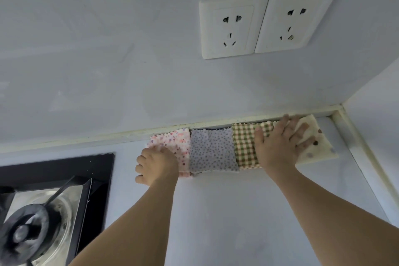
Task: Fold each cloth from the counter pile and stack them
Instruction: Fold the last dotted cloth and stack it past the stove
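Four small folded cloths lie in a row at mid-right of frame, along the back edge of the pale blue-grey counter [237,211], edge to edge: a pink floral cloth w/ pinked edges [174,141], a grey-lilac dotted cloth [212,151], a green/red checked cloth [245,147] and a cream cloth w/ sparse brown dots [315,136] nearest the corner. They look thin, soft and light, prob. microfibre: no stiffness, will flop and unfold if lifted by one corner, and likely slide easily on the smooth top. Best hold, I'd judge: pinch through all layers at a folded edge, or slip flat fingers under and carry w/ palm on top. Left hand [154,163] sits at the near left corner of the pink cloth, fingers curled; whether it pinches the fabric or just rests there I can't tell. Right hand [280,144] lies flat, fingers spread and straight, pressing across the checked and cream cloths, gripping nothing. Further out: black glass gas hob w/ burner [43,211] at lower left, two white wall sockets [267,22] at upper right on the pale wall.
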A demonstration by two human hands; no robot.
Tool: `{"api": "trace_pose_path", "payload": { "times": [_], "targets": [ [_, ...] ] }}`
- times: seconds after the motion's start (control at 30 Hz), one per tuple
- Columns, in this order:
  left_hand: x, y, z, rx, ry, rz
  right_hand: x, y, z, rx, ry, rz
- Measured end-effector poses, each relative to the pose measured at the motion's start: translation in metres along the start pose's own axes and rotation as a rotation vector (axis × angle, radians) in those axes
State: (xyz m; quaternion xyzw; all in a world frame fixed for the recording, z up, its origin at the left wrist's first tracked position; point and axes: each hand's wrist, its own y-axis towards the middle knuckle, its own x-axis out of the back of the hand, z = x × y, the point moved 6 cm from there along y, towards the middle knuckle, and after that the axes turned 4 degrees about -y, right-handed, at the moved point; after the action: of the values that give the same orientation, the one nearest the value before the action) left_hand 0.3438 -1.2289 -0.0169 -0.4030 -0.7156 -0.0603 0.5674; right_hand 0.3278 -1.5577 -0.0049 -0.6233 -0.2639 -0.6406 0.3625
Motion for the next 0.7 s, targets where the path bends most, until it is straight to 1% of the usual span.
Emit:
{"api": "trace_pose_path", "payload": {
  "times": [0.07,0.1,0.13,0.2,0.27,0.33,0.4,0.5,0.6,0.7],
  "targets": [
    [0.001,0.012,0.008,0.006,-0.056,0.061,0.015,-0.011,0.03,0.18,-0.007,-0.124],
    [0.001,0.016,0.01,0.0,-0.088,0.084,0.019,-0.021,0.047,0.275,-0.01,-0.16],
    [0.0,0.02,0.012,-0.003,-0.123,0.1,0.019,-0.033,0.064,0.361,-0.01,-0.17],
    [0.001,0.024,0.015,-0.013,-0.208,0.122,0.009,-0.057,0.089,0.478,-0.005,-0.13],
    [0.005,0.027,0.015,-0.046,-0.269,0.143,-0.003,-0.072,0.101,0.521,-0.019,-0.053],
    [0.011,0.027,0.013,-0.097,-0.251,0.152,-0.013,-0.076,0.104,0.552,-0.067,0.001],
    [0.015,0.028,0.014,-0.109,-0.188,0.128,-0.019,-0.074,0.104,0.577,-0.122,0.016],
    [0.013,0.023,0.014,-0.029,-0.07,0.136,-0.027,-0.07,0.101,0.589,-0.157,0.047],
    [0.002,0.015,0.006,-0.045,-0.061,0.195,-0.034,-0.07,0.102,0.597,-0.15,0.059],
    [-0.002,0.016,0.0,-0.062,-0.07,0.187,-0.034,-0.068,0.104,0.596,-0.133,0.061]
  ]
}}
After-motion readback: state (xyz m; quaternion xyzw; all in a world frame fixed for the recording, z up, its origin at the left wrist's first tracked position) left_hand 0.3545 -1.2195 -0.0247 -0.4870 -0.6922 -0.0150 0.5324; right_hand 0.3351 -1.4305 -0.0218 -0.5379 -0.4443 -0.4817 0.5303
